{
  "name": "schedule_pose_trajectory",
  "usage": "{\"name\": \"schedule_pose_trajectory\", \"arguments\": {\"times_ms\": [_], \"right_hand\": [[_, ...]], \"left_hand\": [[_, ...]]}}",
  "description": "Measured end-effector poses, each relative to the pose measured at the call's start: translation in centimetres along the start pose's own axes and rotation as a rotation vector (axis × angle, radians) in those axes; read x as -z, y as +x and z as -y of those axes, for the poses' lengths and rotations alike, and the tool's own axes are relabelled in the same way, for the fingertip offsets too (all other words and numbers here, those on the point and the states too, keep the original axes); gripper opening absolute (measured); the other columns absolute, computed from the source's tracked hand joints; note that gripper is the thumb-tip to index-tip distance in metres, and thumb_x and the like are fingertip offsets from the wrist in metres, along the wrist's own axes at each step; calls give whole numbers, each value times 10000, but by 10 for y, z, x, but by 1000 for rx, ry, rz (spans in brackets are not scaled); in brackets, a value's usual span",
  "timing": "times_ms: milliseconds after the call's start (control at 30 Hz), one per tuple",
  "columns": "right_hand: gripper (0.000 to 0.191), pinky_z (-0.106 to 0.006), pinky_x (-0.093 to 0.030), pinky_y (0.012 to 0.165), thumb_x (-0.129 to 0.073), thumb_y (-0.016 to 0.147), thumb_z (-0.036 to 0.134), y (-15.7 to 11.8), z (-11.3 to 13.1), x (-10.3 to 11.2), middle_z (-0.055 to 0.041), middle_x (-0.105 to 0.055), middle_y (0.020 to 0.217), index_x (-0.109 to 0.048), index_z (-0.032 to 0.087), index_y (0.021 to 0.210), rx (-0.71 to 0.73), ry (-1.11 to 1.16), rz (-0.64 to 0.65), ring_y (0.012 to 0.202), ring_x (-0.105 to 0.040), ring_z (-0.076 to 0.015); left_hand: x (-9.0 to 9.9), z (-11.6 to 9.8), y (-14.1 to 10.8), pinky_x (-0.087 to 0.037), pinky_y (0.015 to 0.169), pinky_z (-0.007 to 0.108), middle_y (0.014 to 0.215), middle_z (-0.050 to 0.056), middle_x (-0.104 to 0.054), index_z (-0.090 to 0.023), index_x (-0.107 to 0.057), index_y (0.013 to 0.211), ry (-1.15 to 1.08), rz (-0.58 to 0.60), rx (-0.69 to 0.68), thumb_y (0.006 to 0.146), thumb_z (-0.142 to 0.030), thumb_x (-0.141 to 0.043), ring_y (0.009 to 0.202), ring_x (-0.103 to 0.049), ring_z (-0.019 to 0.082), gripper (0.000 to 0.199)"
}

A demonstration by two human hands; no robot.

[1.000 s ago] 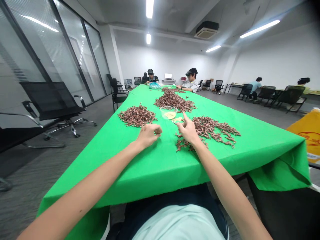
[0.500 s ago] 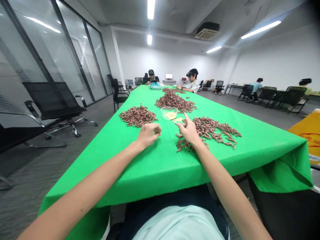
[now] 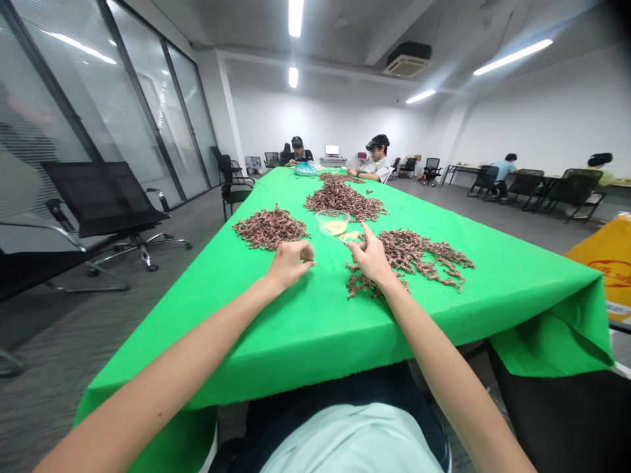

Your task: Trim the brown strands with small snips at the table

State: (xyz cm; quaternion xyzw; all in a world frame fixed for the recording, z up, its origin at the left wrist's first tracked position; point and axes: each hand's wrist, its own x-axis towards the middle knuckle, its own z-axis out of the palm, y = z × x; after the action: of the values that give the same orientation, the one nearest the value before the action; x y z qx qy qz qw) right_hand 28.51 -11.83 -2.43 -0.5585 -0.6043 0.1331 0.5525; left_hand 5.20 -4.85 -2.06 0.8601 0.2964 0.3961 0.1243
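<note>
A heap of brown twiggy pieces (image 3: pixel 409 257) is lying on the green-covered counter (image 3: pixel 296 348), with the right hand (image 3: pixel 372 257) resting at its near edge, fingers apart and the index pointing up (touching nothing I can make out) beside a clear cup (image 3: pixel 332 222). The left hand (image 3: pixel 290 264) is reaching forward, fingertips pinched together; whatever they hold is too small to tell.

A green-draped table (image 3: pixel 444 315) bears four brown heaps (image 3: pixel 271 227) (twiggy-looking).

Bright, even light from ceiling strip lights (image 3: pixel 294 16); soft shadows; wide-angle distortion bends frame edges.
</note>
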Motion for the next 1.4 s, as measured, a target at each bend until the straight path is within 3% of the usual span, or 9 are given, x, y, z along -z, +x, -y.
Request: {"name": "schedule_pose_trajectory", "arguments": {"times_ms": [333, 633, 867, 1000, 1167, 1267, 1400], "right_hand": [[925, -262, -395, 570, -559, 873, 437, 0, -1, 0, 84, -544, 532, -213, -12, 1604, 1, -22, 2, 486, -466, -131], [859, -283, -416, 596, -570, 866, 421, 0, 2, 0, 72, -567, 539, -312, 10, 1575, 0, -34, -5, 495, -487, -142], [714, -298, -436, 633, -566, 873, 431, 0, 3, 1, 52, -593, 549, -472, 46, 1467, 25, -60, -9, 529, -539, -159], [648, -296, -422, 609, -572, 869, 426, 0, 4, 1, 52, -594, 551, -519, 76, 1412, 19, -56, -7, 514, -538, -158], [588, -304, -425, 606, -572, 871, 429, 0, 1, 0, 45, -595, 557, -544, 109, 1364, 26, -56, -16, 523, -541, -168], [560, -308, -425, 600, -574, 869, 429, 0, 0, 0, 44, -592, 556, -554, 120, 1336, 24, -55, -12, 520, -537, -173], [497, -301, -415, 589, -577, 865, 428, 1, 1, 0, 40, -591, 554, -595, 136, 1266, 31, -55, -10, 512, -532, -169]], "left_hand": [[-2, 3, 0, -577, 691, 314, 728, 28, -716, -179, -640, 746, -28, -29, 5, 718, -241, -814, 692, -685, 181, 187], [-1, -4, 0, -582, 712, 318, 801, 57, -708, -174, -620, 797, -26, -31, -21, 832, -272, -735, 743, -675, 185, 155], [4, -5, 0, -564, 786, 326, 805, 31, -750, -190, -698, 805, 45, 66, -27, 795, -286, -759, 770, -700, 188, 114], [13, -16, 1, -540, 863, 340, 805, 15, -778, -207, -742, 744, -3, 128, -69, 788, -384, -782, 804, -724, 201, 187], [15, -20, 4, -544, 740, 295, 782, 46, -782, -181, -774, 767, -176, 80, 40, 879, -475, -674, 732, -708, 184, 331], [13, -14, 4, -519, 678, 283, 788, 49, -776, -179, -774, 782, -126, 50, 98, 840, -459, -709, 709, -685, 178, 292], [11, -15, 1, -472, 664, 302, 753, 47, -749, -181, -775, 833, 27, 135, 124, 825, -461, -705, 665, -636, 174, 289]]}}
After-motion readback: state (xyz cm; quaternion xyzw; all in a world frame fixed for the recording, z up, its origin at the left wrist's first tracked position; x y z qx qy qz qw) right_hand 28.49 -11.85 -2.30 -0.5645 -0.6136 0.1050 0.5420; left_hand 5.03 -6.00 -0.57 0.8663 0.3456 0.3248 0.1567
